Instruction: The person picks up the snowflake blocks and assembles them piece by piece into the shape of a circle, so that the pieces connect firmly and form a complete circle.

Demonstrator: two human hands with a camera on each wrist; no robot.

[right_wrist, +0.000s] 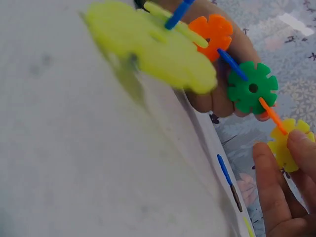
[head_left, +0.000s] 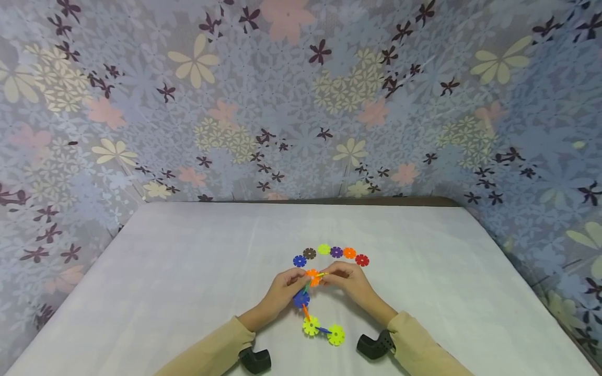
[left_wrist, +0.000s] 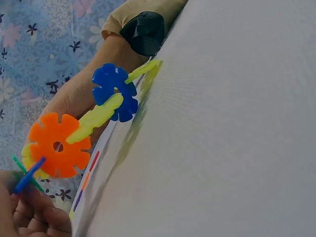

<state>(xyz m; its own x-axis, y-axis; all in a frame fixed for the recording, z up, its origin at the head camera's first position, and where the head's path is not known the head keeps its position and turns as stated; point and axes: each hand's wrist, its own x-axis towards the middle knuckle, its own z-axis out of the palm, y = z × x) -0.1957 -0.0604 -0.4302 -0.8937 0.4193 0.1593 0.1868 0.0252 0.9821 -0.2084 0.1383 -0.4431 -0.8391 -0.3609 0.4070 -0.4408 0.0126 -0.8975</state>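
Note:
A chain of interlocked plastic snowflake discs hangs between my hands. My left hand (head_left: 280, 290) grips it around the green disc (right_wrist: 242, 98), fingers curled behind. My right hand (head_left: 350, 280) pinches a yellow disc (right_wrist: 281, 157) between thumb and fingers, and an orange disc (head_left: 312, 277) joins it to the green one. Below the left fingers hangs a blue disc (head_left: 302, 299). From there the chain runs down to two yellow-green discs, one in the middle (head_left: 311, 327) and one at the lower end (head_left: 336, 335), linked by a blue disc seen edge-on (head_left: 323, 330).
Beyond the hands, loose discs lie in an arc on the white table (head_left: 197, 261): blue (head_left: 299, 260), brown (head_left: 309, 253), yellow-green (head_left: 324, 249), purple (head_left: 336, 252), orange (head_left: 349, 253) and red (head_left: 362, 260). A flowered cloth (head_left: 301, 104) hangs behind the table's far edge.

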